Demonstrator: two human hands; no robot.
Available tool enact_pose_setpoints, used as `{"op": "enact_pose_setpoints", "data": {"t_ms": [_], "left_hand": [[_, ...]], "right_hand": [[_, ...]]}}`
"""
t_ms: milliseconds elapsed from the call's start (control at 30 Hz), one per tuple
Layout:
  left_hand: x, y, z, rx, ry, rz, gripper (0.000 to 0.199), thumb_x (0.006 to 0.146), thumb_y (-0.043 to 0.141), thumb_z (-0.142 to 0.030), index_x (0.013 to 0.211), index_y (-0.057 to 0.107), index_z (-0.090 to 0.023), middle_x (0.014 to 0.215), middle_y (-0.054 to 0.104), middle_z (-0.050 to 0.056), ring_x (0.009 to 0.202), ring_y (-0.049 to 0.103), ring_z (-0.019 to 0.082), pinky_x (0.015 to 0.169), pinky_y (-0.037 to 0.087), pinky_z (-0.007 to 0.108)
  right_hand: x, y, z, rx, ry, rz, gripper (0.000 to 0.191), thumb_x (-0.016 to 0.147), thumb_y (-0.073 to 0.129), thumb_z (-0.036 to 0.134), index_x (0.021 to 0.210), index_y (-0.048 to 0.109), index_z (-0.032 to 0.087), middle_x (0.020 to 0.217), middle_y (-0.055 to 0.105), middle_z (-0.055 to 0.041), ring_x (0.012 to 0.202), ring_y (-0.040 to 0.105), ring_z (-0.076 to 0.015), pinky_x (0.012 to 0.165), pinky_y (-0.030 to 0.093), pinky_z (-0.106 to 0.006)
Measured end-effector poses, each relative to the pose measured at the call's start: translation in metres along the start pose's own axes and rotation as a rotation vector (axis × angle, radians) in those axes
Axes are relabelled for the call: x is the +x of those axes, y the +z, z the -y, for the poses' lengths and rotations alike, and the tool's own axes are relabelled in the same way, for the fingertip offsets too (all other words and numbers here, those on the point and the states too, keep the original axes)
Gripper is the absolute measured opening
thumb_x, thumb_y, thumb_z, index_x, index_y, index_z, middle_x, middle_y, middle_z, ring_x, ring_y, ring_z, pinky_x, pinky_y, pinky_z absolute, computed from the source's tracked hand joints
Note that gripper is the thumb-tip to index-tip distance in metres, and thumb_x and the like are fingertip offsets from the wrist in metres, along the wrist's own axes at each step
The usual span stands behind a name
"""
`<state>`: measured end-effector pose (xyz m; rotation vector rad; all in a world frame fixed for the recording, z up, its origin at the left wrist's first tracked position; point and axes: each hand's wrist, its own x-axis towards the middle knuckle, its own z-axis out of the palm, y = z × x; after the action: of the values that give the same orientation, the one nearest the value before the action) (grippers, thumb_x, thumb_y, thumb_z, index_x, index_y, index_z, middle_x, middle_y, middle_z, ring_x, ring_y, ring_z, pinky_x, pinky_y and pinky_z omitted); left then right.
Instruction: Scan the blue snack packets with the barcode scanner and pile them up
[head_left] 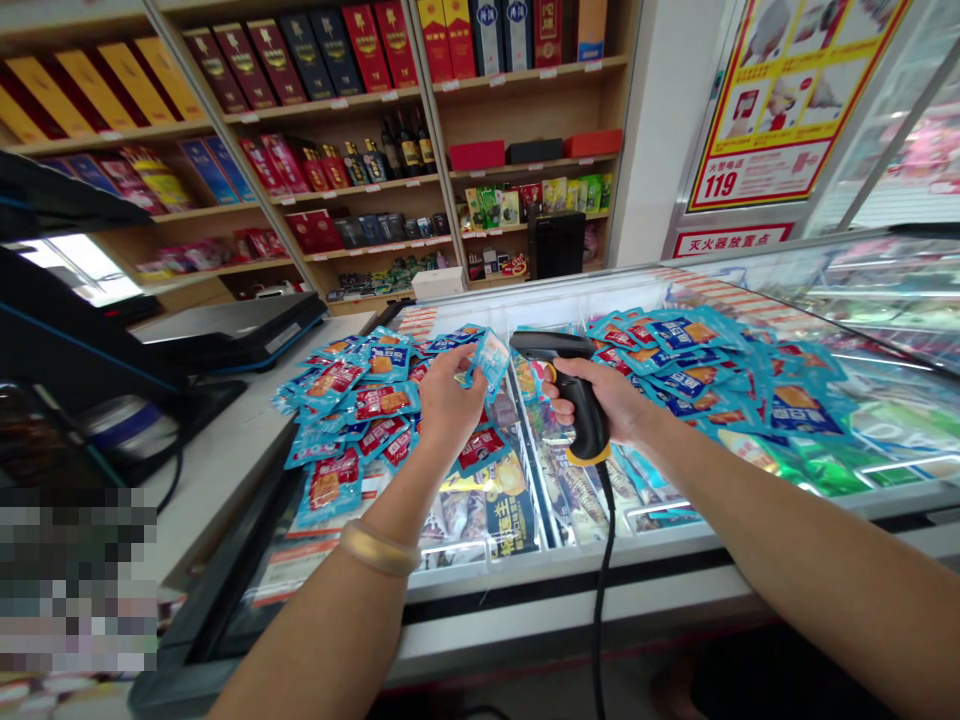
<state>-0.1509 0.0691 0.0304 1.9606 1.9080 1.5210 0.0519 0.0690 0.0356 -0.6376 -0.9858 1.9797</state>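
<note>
Between its fingers my left hand [452,398] pinches a small blue snack packet [492,362], its pale side turned toward the scanner. My right hand [600,400] is wrapped round the grip of a black and yellow barcode scanner [589,415], whose head points left at the packet, a short gap apart. A black cord hangs from the scanner's base. Under and beside my left hand lies a heap of blue and red snack packets [375,400]. Another heap of similar packets [690,365] spreads behind and to the right of my right hand. Both rest on the freezer's glass top.
The chest freezer [517,575] holds bagged frozen goods under its glass. At left stand a counter [202,440], a flat black scale-like device [240,330] and a dark monitor. Shelves of boxes and bottles [360,160] line the back wall.
</note>
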Motion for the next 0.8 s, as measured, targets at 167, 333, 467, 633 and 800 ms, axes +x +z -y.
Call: {"op": "enact_pose_setpoints", "data": {"t_ms": [167, 333, 467, 633, 800], "left_hand": [[-0.001, 0.0, -0.002, 0.002, 0.003, 0.006, 0.032, 0.076, 0.056, -0.018, 0.106, 0.069, -0.018, 0.085, 0.066, 0.003, 0.081, 0.064, 0.018, 0.084, 0.051, 0.032], [-0.002, -0.001, -0.004, 0.034, 0.028, -0.011, 0.033, 0.078, 0.055, -0.016, 0.108, 0.067, -0.019, 0.087, 0.066, 0.003, 0.083, 0.063, 0.018, 0.085, 0.051, 0.032], [0.001, 0.001, -0.02, 0.074, 0.151, -0.012, 0.03, 0.081, 0.052, -0.015, 0.107, 0.067, -0.02, 0.089, 0.064, 0.004, 0.087, 0.061, 0.018, 0.084, 0.051, 0.029], [0.008, 0.029, -0.067, -0.016, 0.343, 0.055, 0.028, 0.085, 0.049, -0.012, 0.107, 0.065, -0.02, 0.092, 0.061, 0.005, 0.084, 0.059, 0.016, 0.078, 0.052, 0.026], [0.006, 0.083, -0.112, -0.032, 0.448, 0.183, 0.021, 0.085, 0.046, -0.006, 0.095, 0.062, -0.017, 0.099, 0.061, 0.008, 0.09, 0.059, 0.017, 0.084, 0.05, 0.029]], "right_hand": [[-0.001, 0.002, 0.0, 0.012, 0.002, -0.006, 0.018, 0.075, 0.066, 0.031, 0.076, 0.057, 0.016, 0.063, 0.054, 0.001, 0.046, 0.043, -0.0076, 0.044, 0.04, -0.021], [-0.001, 0.005, 0.002, 0.038, -0.007, -0.032, 0.018, 0.075, 0.066, 0.032, 0.075, 0.056, 0.017, 0.063, 0.054, 0.0004, 0.045, 0.042, -0.0077, 0.043, 0.04, -0.021], [-0.007, 0.001, 0.017, 0.095, -0.102, -0.089, 0.018, 0.077, 0.065, 0.032, 0.076, 0.056, 0.017, 0.063, 0.052, 0.0009, 0.046, 0.042, -0.0076, 0.042, 0.04, -0.02], [-0.037, -0.033, 0.055, 0.124, -0.287, -0.186, 0.017, 0.077, 0.065, 0.032, 0.076, 0.054, 0.019, 0.065, 0.051, 0.0005, 0.046, 0.041, -0.0079, 0.041, 0.041, -0.02], [-0.082, -0.086, 0.086, 0.153, -0.366, -0.341, 0.017, 0.076, 0.066, 0.031, 0.077, 0.054, 0.019, 0.065, 0.05, 0.0009, 0.046, 0.04, -0.0075, 0.04, 0.042, -0.02]]}}
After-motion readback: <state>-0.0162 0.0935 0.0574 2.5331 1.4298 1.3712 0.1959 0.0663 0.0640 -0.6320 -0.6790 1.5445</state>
